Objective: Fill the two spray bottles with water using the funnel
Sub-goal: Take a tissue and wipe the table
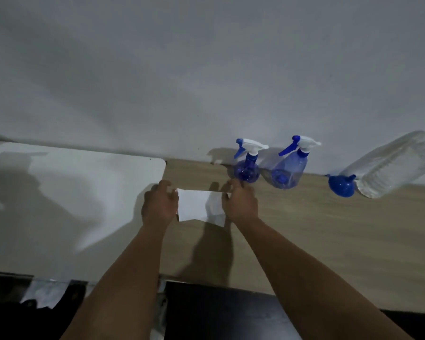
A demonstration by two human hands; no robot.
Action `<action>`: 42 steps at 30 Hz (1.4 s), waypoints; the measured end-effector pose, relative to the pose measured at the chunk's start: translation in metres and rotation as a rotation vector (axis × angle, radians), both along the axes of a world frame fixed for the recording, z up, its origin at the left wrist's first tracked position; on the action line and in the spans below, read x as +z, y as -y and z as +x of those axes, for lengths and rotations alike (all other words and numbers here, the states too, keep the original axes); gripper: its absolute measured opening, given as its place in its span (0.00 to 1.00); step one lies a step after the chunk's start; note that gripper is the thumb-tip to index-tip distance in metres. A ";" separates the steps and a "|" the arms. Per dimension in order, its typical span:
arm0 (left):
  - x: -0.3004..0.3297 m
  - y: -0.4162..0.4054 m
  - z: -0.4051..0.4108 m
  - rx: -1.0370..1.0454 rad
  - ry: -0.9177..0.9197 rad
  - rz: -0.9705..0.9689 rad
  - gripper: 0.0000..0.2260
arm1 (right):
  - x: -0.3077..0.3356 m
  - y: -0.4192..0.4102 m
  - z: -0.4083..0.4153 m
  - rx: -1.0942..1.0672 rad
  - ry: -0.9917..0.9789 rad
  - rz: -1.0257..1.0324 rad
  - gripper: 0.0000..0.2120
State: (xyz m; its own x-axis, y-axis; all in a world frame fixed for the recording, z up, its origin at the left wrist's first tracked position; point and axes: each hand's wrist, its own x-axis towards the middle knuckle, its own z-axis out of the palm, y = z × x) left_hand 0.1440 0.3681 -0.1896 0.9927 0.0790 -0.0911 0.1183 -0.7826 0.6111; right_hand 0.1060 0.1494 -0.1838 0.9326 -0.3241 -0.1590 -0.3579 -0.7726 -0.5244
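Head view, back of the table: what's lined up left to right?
White board → darker blue spray bottle → paler spray bottle → blue funnel → clear water bottle.

A wood-grain counter [317, 241] meets the wall. Along its far edge stand two blue spray bottles [247, 168] [288, 171]; at 3 o'clock of them sit a blue funnel [341, 185] and a clear water bottle [390, 165]. A white board [71, 192] adjoins at 9 o'clock.
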 end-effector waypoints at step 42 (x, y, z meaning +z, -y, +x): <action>-0.022 0.221 -0.107 -0.259 0.209 0.384 0.25 | -0.053 0.434 -0.195 -0.101 -0.324 -0.244 0.54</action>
